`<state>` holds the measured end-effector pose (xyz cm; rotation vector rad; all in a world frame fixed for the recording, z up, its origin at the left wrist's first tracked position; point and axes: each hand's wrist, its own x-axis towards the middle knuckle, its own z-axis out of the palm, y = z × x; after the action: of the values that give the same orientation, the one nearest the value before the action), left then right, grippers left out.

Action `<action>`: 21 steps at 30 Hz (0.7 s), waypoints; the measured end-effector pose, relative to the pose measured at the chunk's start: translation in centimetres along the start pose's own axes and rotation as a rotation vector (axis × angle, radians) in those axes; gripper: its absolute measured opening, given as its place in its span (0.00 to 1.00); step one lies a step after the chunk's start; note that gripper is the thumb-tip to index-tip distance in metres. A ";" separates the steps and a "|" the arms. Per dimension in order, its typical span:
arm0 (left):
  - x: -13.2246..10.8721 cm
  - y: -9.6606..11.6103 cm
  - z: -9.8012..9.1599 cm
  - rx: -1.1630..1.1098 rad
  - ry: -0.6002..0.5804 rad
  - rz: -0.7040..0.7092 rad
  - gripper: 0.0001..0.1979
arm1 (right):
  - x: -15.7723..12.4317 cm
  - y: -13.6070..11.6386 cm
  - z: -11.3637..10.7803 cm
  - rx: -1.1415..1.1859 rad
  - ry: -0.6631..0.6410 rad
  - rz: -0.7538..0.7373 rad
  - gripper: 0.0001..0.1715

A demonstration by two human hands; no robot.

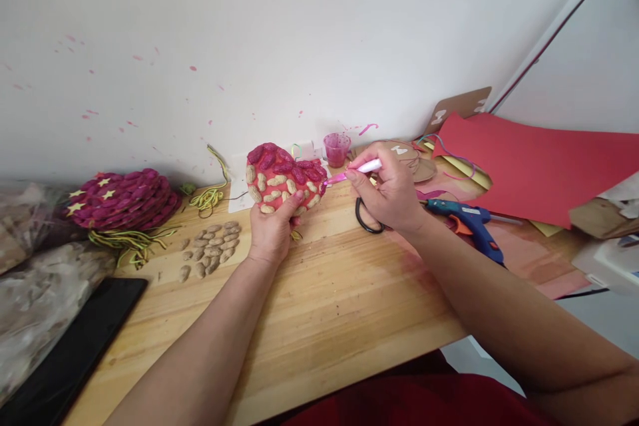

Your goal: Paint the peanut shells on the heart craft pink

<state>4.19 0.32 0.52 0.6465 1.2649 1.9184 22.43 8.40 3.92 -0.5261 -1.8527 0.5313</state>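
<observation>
My left hand (272,229) grips the lower edge of a red heart-shaped piece (284,180) covered with peanuts in their shells, and tilts it up above the table. Its upper peanuts are painted dark magenta; the lower ones are bare tan. In my right hand (387,190) is a paintbrush (357,171) with a white and pink handle, pinched between thumb and fingers. The brush tip touches the heart's right edge. Behind the brush, against the wall, stands a small clear cup (336,149) stained with pink paint.
Loose peanuts (212,246) lie left of my left hand. Finished-looking magenta hearts (122,200) with yellow stars are stacked further left, near plastic bags (50,306) and a black flat object (80,346). At right are scissors (368,216), a blue glue gun (469,223) and red sheets (539,160).
</observation>
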 end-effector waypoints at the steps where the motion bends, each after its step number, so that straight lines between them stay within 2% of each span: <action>1: 0.0 0.0 0.0 -0.001 0.000 -0.001 0.20 | 0.0 0.0 0.0 -0.003 -0.010 -0.003 0.06; 7: -0.1 0.1 0.0 -0.014 0.019 -0.007 0.21 | 0.1 0.0 0.0 -0.070 0.032 -0.076 0.08; 17: -0.2 0.1 0.2 0.035 0.017 0.074 0.19 | -0.2 -0.3 0.1 -0.100 -0.023 -0.059 0.08; 21: -0.4 0.2 0.3 0.089 0.017 0.110 0.18 | -0.2 -0.3 0.2 -0.075 -0.008 -0.048 0.06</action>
<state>4.55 0.13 0.76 0.7609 1.3564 1.9684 22.30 8.02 3.92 -0.5287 -1.8934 0.4336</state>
